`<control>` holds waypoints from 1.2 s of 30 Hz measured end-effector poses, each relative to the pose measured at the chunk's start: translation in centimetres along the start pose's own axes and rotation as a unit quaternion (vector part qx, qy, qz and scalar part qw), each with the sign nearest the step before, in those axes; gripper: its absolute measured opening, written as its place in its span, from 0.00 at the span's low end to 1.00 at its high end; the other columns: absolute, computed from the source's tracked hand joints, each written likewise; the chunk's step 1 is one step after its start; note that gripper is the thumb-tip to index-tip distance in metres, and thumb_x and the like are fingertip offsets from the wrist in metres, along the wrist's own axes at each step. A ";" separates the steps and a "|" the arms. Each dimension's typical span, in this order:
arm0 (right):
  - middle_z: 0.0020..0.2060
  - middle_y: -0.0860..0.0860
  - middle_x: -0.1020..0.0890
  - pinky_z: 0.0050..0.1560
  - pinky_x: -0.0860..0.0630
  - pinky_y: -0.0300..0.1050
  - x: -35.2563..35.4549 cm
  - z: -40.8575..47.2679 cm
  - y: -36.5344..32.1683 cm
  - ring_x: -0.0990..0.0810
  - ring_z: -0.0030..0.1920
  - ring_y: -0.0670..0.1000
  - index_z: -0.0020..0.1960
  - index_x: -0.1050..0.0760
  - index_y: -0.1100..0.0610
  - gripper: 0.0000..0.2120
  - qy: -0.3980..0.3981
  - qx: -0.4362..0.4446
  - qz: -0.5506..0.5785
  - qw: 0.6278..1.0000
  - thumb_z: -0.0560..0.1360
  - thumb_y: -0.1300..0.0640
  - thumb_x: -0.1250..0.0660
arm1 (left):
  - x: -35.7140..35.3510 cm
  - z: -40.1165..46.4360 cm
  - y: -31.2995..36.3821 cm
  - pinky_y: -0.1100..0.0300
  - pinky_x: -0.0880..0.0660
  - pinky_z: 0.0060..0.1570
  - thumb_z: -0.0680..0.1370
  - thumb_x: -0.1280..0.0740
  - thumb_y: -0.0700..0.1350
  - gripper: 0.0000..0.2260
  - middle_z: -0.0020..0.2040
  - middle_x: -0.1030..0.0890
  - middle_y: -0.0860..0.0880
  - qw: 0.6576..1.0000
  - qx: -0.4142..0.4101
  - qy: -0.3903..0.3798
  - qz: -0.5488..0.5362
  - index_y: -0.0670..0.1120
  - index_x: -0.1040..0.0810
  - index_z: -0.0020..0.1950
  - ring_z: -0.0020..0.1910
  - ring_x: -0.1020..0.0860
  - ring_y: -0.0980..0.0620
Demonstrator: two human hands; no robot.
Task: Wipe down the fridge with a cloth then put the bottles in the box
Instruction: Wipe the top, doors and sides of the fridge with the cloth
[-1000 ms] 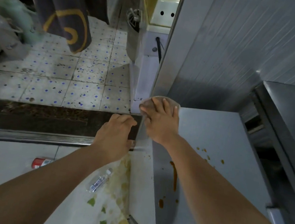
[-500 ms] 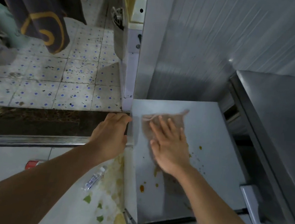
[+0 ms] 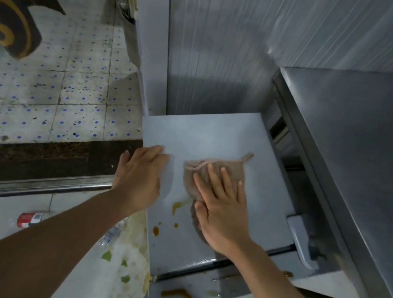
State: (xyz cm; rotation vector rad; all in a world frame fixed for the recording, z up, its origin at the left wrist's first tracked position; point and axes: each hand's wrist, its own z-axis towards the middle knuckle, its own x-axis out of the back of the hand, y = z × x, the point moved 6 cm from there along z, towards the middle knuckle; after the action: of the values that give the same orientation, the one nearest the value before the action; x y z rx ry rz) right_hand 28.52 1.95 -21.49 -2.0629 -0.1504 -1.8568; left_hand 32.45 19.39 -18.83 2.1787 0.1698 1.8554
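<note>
A small grey fridge [image 3: 216, 136] stands below me, and I look down on its flat top. My right hand [image 3: 222, 209] lies flat, fingers spread, pressing a brownish cloth [image 3: 214, 173] onto that top. Orange-brown stains [image 3: 177, 206] mark the surface just left of the cloth, with more drips near the front edge. My left hand [image 3: 138, 179] rests on the fridge's left edge, fingers curled over it. A red-labelled bottle [image 3: 29, 219] lies on the pale floor at the left. A clear plastic bottle [image 3: 112, 233] lies partly hidden under my left forearm.
A steel counter [image 3: 354, 148] stands close on the right and a ribbed metal wall [image 3: 252, 46] rises behind the fridge. Spilled yellowish liquid and green leaf scraps [image 3: 127, 264] cover the floor by the fridge's left side. A dark threshold [image 3: 41, 154] crosses the tiled floor.
My right hand has dragged the cloth from the fridge top's far left corner toward the middle and nearer to me. My left hand has stayed on the left edge.
</note>
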 end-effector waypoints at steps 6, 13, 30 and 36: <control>0.78 0.50 0.54 0.73 0.55 0.62 1.9 1.8 10.6 0.55 0.77 0.56 0.77 0.55 0.43 0.27 -0.003 -0.156 -0.048 0.987 0.79 0.43 0.58 | -0.5 -0.5 0.3 0.41 0.48 0.72 0.75 0.40 0.38 0.29 0.76 0.45 0.58 0.999 0.021 -0.020 -0.018 0.58 0.40 0.73 0.73 0.48 0.51; 0.77 0.50 0.49 0.73 0.54 0.62 1.0 -3.2 5.4 0.51 0.77 0.57 0.77 0.50 0.47 0.26 0.022 -0.104 -0.027 0.994 0.81 0.45 0.59 | -0.7 -2.5 0.8 0.48 0.45 0.70 0.75 0.39 0.38 0.28 0.75 0.43 0.56 1.000 0.003 0.008 -0.018 0.56 0.38 0.72 0.72 0.47 0.51; 0.77 0.44 0.49 0.74 0.59 0.59 0.2 -2.5 -4.0 0.55 0.77 0.53 0.77 0.50 0.44 0.25 -0.002 -0.008 0.001 1.000 0.80 0.45 0.56 | 0.7 -3.7 -1.0 0.49 0.33 0.68 0.70 0.39 0.28 0.29 0.72 0.33 0.49 0.991 -0.098 0.019 -0.086 0.46 0.32 0.71 0.71 0.35 0.48; 0.76 0.42 0.45 0.75 0.52 0.58 -0.4 -2.9 -4.1 0.51 0.77 0.51 0.76 0.46 0.43 0.26 -0.032 0.053 -0.001 0.998 0.78 0.44 0.54 | 0.8 -3.1 -3.0 0.54 0.35 0.69 0.69 0.41 0.25 0.35 0.74 0.38 0.56 0.990 -0.097 -0.020 -0.101 0.52 0.35 0.72 0.72 0.37 0.55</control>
State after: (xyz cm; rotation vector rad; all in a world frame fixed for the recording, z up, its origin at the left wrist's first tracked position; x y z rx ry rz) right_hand 24.42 4.89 -20.88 -2.0517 -0.2631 -1.7452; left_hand 29.81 22.90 -18.51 1.9859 0.1859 1.6447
